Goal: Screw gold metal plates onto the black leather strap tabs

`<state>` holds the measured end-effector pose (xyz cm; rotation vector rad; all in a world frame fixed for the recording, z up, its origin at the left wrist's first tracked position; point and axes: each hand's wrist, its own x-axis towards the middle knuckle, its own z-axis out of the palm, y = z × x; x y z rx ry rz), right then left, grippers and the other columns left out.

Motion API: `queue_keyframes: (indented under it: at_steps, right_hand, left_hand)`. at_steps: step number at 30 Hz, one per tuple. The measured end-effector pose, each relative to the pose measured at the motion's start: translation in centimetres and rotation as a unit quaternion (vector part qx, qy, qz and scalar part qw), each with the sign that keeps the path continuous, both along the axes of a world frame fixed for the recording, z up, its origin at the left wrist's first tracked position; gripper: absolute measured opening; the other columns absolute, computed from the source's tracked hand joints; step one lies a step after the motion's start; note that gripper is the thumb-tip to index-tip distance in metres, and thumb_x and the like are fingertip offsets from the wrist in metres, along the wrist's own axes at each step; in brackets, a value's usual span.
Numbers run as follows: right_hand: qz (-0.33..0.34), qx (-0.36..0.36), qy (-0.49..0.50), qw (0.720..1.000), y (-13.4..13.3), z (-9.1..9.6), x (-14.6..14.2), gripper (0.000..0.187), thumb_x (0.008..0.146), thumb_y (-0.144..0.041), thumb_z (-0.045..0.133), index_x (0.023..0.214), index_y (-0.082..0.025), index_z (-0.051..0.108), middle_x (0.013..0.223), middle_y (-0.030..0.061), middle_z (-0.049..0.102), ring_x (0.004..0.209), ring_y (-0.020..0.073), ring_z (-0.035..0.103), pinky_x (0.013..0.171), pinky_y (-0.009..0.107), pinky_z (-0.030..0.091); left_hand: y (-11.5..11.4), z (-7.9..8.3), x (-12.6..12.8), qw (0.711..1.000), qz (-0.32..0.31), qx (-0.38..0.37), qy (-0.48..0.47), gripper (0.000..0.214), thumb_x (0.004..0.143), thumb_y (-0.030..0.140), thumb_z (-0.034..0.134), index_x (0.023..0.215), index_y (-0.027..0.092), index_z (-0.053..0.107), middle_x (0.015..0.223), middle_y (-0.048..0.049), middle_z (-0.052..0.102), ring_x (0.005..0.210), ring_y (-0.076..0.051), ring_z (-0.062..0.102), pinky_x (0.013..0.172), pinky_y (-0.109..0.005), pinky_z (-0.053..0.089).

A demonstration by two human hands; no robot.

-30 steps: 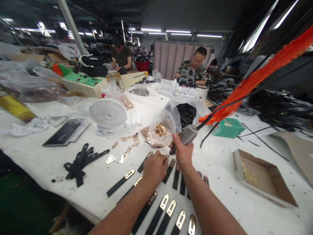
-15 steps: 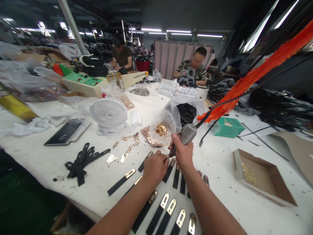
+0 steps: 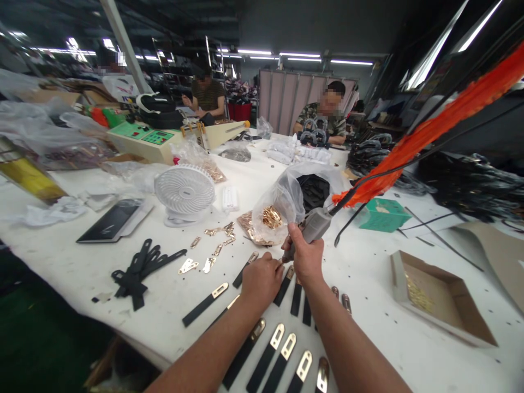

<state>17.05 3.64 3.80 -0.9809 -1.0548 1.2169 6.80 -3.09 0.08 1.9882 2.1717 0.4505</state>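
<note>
My right hand is wrapped round a grey electric screwdriver, tilted with its tip pointing down and to the left. The tip meets the fingers of my left hand, which are closed close to the table; what they pinch is hidden behind them. Around both hands lie several black straps with gold metal end plates, among them one strap to the left and another strap nearer me. Loose gold plates are scattered beyond my left hand.
A clear bag of gold plates and a bag of black pieces stand ahead. A white fan and plain black straps are leftward. At right sits a cardboard tray holding small brass-coloured parts. Two people work across the table.
Both hands and the screwdriver hold nearly the same place. The whole view has shifted slightly to the right. A person at the back left has raised a hand a little.
</note>
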Motion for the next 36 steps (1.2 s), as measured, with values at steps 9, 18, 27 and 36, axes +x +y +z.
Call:
queue_keyframes:
  at_steps: [9,18,27,36]
  right_hand:
    - [-0.005,0.006,0.016,1.0,-0.3,0.1,-0.1,0.051,0.081,-0.063,0.084,0.071,-0.018,0.064,0.052,-0.0013,0.062,0.038,0.0134,0.052,0.036,0.026,0.046]
    - [-0.008,0.002,0.009,1.0,-0.1,-0.7,0.0,0.051,0.081,-0.064,0.084,0.07,-0.018,0.064,0.052,-0.001,0.062,0.04,0.0139,0.053,0.038,0.027,0.048]
    - [-0.05,0.022,-0.008,0.998,0.5,-1.2,0.0,0.05,0.082,-0.064,0.083,0.075,-0.017,0.066,0.054,-0.0005,0.063,0.042,0.014,0.054,0.042,0.026,0.048]
    - [-0.042,0.01,0.004,0.999,0.6,-2.2,-0.5,0.049,0.081,-0.063,0.084,0.075,-0.018,0.066,0.054,-0.001,0.064,0.045,0.015,0.057,0.045,0.027,0.05]
  left_hand:
    - [0.1,-0.4,0.0,1.0,0.011,-0.015,-0.008,0.025,0.103,0.044,0.064,0.099,0.026,0.08,0.106,-0.0042,0.073,0.096,-0.021,0.071,0.08,-0.032,0.048]
    - [0.2,-0.6,0.0,1.0,0.014,0.003,-0.005,0.02,0.101,0.041,0.068,0.094,0.027,0.079,0.102,-0.0015,0.072,0.093,-0.02,0.071,0.076,-0.031,0.046]
    - [0.1,-0.5,-0.2,1.0,0.008,-0.003,-0.009,0.025,0.104,0.041,0.061,0.096,0.026,0.079,0.104,-0.0028,0.073,0.093,-0.019,0.07,0.078,-0.031,0.046]
    - [0.1,0.0,-0.1,1.0,0.011,-0.009,-0.002,0.026,0.104,0.033,0.056,0.097,0.026,0.079,0.104,-0.0043,0.073,0.093,-0.02,0.071,0.077,-0.032,0.046]
